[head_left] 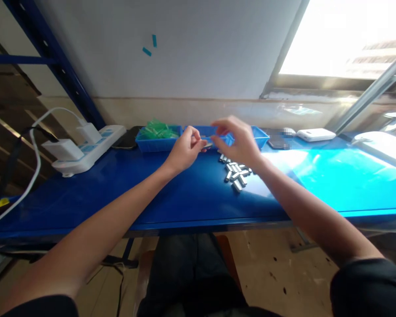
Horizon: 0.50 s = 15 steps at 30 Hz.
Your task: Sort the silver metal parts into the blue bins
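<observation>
My left hand [185, 149] is closed in a pinch above the blue table, holding a small silvery metal piece [208, 145] whose tip shows past the fingertips. Just to its right hovers my right hand [238, 140], slightly blurred, thumb and fingers apart with nothing seen between them. Below the right hand lies a loose pile of several short silvery metal pieces [236, 169] on the tabletop. A blue bin [155, 146] full of green plastic pieces [158, 130] stands behind my left hand. Another blue bin [260, 136] is partly hidden behind my right hand.
On the left sits a white power strip [95, 149] with chargers and a white cable [36, 163]. A dark phone [128, 139] lies beside the green pieces' bin. Toward the right are another phone [277, 140] and a white power bank [316, 134]. A wall closes off the back.
</observation>
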Available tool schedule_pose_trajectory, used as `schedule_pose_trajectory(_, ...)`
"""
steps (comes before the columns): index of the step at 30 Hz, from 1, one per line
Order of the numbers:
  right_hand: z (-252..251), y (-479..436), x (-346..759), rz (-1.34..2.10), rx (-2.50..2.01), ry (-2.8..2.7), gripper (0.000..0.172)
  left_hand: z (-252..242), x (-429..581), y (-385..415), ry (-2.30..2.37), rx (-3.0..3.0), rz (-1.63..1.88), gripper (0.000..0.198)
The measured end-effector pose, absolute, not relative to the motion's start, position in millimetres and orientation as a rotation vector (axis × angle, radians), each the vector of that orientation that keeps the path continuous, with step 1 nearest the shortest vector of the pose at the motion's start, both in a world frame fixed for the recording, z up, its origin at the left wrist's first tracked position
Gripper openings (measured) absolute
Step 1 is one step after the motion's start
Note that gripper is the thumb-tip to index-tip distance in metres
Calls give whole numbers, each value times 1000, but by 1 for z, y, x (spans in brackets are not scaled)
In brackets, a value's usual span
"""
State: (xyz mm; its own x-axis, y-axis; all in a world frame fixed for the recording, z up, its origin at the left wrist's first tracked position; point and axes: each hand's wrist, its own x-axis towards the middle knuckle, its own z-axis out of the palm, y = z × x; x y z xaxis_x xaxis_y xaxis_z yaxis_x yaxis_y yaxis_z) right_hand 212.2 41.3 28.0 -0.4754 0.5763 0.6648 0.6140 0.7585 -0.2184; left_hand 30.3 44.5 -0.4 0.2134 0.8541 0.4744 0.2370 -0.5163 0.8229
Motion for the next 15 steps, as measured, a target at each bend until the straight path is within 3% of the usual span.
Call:
schedule_pose_trajectory(6,32,42,197,-21,-747,-2232,17,4,23,51,955,1680,1396,43)
schedule_pose_trajectory(9,37,51,197,-72,-764,-2172,20,4,24,49,939,1647,1404,39)
schedule_pose_trajectory(15,53,93,219,-227,-1041,-2209,29,-8,23,43,1135,2413,972,30)
